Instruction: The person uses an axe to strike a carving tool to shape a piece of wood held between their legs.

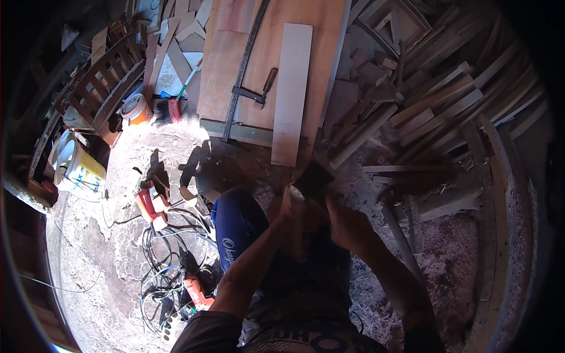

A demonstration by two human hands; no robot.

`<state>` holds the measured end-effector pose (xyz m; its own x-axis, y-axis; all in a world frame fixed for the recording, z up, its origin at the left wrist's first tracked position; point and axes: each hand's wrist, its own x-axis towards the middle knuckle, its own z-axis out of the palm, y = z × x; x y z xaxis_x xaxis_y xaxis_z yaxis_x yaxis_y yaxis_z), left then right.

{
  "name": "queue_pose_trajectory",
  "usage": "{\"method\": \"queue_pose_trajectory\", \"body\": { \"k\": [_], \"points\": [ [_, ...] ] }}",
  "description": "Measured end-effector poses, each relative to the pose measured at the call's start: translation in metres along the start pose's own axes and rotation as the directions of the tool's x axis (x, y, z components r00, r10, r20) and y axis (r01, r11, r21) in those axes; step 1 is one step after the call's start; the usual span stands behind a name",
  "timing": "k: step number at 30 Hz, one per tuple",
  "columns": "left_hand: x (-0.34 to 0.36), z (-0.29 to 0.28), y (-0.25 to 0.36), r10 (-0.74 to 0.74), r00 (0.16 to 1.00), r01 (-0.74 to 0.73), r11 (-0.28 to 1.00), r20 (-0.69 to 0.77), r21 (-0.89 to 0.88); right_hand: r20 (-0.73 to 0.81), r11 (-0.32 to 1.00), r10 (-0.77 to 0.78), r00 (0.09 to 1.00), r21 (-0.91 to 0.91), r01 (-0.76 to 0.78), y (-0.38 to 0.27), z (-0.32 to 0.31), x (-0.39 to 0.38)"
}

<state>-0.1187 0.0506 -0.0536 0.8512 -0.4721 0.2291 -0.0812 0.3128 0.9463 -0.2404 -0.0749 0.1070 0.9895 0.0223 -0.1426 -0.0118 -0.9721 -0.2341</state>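
A dark, flat, roughly square piece (pixel 316 178) is held up in front of my knees; its material is too shaded to tell. My left hand (pixel 286 206) is closed at its left edge, where a small pale patch catches the light. At its lower right, my right hand (pixel 346 225) grips the piece with bent fingers. Just beyond it, a long pale board (pixel 292 94) lies lengthwise on a wide wooden panel (pixel 226 65). To the left of that board, a bar clamp (pixel 242 82) with a wooden handle rests over the panel.
Wood offcuts (pixel 435 117) are heaped at the right. At the left are a red power tool (pixel 151 206), coiled cables (pixel 156 253), an orange-red drill (pixel 197 293), a white-and-yellow bucket (pixel 82 170), an orange tub (pixel 136 110) and a slatted wooden frame (pixel 106 76). Shavings cover the floor at right.
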Motion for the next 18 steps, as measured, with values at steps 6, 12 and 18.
{"method": "queue_pose_trajectory", "body": {
  "k": [6,12,18],
  "points": [
    [0.054,-0.002,0.031,0.061,0.997,-0.058,0.995,-0.038,0.077,-0.164,0.827,0.216,0.963,0.555,-0.091,0.005,0.040,-0.031],
    [0.045,0.014,0.037,-0.030,0.992,0.029,0.999,-0.120,-0.015,-0.056,0.636,0.392,0.918,0.737,-0.227,0.029,0.107,-0.057],
    [0.037,0.013,0.053,0.296,0.927,-0.196,0.907,-0.230,0.374,0.143,0.473,0.427,0.893,0.806,-0.356,0.055,0.137,-0.076]
  ]
}}
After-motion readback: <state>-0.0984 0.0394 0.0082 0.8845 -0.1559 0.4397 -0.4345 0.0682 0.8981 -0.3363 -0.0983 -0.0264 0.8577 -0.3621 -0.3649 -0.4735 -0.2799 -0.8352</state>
